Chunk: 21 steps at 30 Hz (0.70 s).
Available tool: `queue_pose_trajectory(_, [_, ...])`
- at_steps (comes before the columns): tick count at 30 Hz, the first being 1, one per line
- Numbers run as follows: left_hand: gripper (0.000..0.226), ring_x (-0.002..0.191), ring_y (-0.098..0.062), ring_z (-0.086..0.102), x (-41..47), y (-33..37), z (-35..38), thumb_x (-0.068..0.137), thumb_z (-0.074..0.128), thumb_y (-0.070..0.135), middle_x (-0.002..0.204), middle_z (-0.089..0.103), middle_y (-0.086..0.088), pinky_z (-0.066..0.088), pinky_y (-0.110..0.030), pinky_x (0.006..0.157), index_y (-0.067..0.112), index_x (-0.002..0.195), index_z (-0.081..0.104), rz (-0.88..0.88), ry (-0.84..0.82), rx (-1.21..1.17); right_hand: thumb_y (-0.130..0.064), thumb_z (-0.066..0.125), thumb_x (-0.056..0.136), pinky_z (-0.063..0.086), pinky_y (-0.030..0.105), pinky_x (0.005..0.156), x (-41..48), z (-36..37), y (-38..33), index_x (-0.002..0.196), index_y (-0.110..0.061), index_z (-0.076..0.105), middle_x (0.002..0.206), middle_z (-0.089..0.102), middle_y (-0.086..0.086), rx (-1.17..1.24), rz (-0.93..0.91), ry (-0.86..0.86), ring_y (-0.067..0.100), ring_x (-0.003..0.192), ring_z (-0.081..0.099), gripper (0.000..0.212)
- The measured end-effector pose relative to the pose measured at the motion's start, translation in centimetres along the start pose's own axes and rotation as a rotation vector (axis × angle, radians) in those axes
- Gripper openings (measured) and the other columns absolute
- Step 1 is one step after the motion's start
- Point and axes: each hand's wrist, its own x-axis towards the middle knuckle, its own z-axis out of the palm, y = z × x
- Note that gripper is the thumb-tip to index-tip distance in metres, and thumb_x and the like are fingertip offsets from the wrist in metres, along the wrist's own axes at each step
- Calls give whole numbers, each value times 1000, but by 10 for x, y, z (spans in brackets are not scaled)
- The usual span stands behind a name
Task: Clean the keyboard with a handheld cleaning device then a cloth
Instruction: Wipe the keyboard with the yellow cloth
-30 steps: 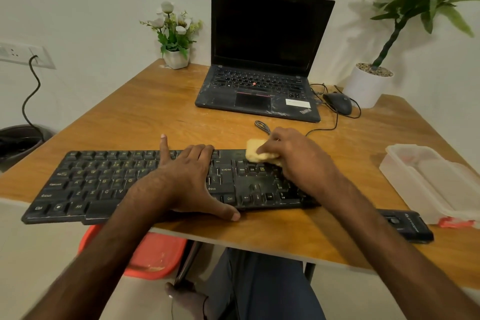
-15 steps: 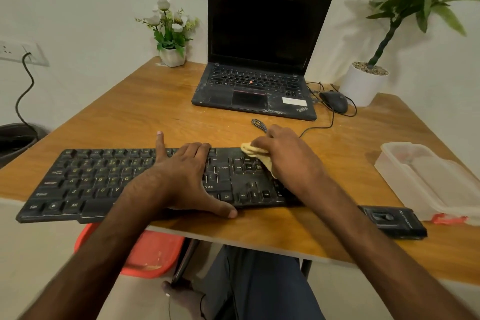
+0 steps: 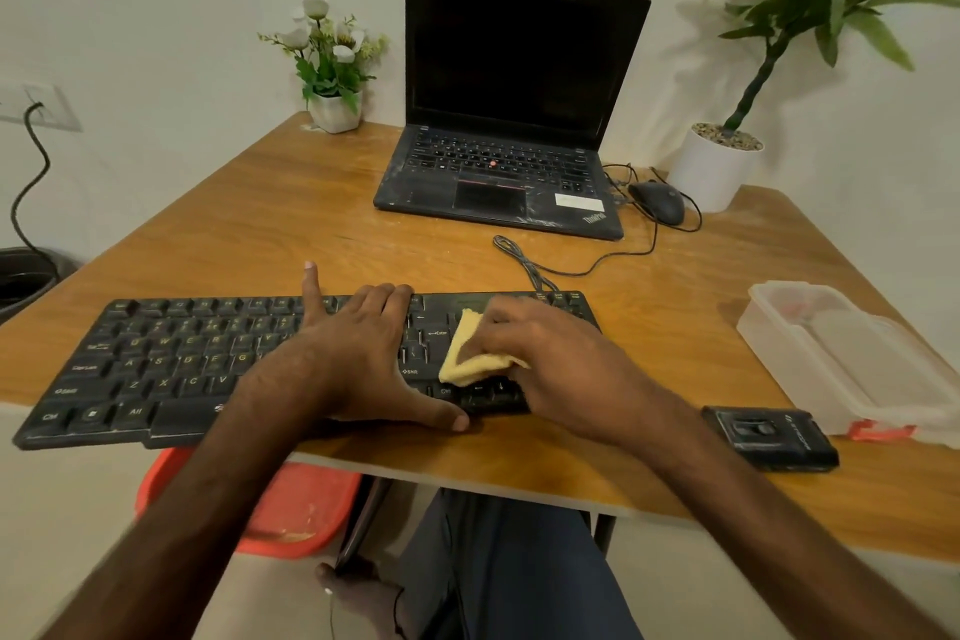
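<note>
The left hand [image 3: 358, 353] lay flat on the middle of the black keyboard [image 3: 171, 359] at the near edge of the table [image 3: 260, 234]. The right hand [image 3: 550, 364] held a folded yellow cloth [image 3: 467, 353] against the keys right of Enter.

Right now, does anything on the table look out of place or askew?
Yes. The keyboard sits askew: its left front corner hangs past the near edge of the table. The left hand presses flat on it, the right hand holds the cloth on the keys. The laptop palm rest looks smeared with dust.
</note>
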Motion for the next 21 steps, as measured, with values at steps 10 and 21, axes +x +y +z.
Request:
queue_pose_trajectory(10, [153, 155, -17, 5, -2, 1, -2, 42, 33, 104, 169, 6, -3, -27, -70, 107, 14, 158, -8, -5, -6, 17, -12, 54, 98, 42, 24, 82, -21, -3, -7, 137, -25, 51, 121, 49, -4, -139, 225, -4, 10, 103, 45, 41])
queue_pose_trajectory(21, [153, 155, -19, 3, -4, 4, -4, 43, 30, 104, 169, 4, -4, -28, -70, 107, 11, 158, -9, -13, -4, 31, -23, 59, 97, 46, 34, 99, -13, -6, -31, 137, -23, 51, 131, 49, -4, -39, 311, -16, 14, 115, 50, 40])
